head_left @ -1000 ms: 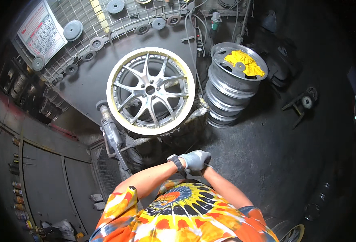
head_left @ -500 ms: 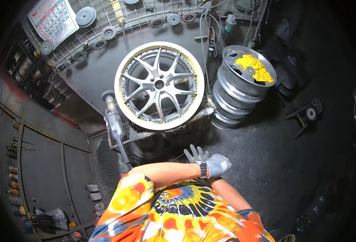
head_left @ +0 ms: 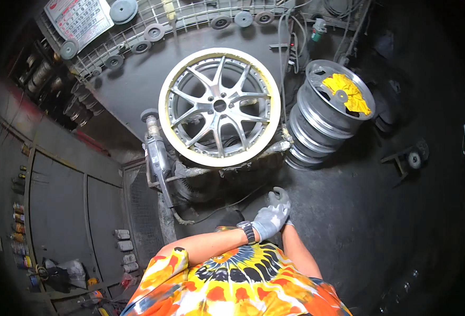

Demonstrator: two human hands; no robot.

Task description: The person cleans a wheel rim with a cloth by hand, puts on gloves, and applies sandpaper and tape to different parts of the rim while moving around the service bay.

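Note:
My left hand (head_left: 268, 220), in a grey glove with a black watch on its wrist, lies over my right hand (head_left: 280, 201), also gloved, and appears closed round it. Much of my right hand is hidden, with only curled grey fingers showing. Beyond them a silver multi-spoke wheel (head_left: 206, 81) with a pale yellow rim lies face up on a stand. A power tool (head_left: 158, 158) with a cylindrical head stands along the wheel's left side, its cord running down toward the floor.
A stack of metal wheels (head_left: 319, 129) with a yellow cloth (head_left: 343, 89) stands at right. A wire grid with discs (head_left: 153, 32) spans the back. Spray cans (head_left: 21, 231) line the left wall. A small wheeled metal frame (head_left: 403, 163) sits on the floor at far right.
My right hand's fingers, spread half a second ago, are now curled together, and my left hand has turned to point upward over them. The scene has shifted slightly rightward in view.

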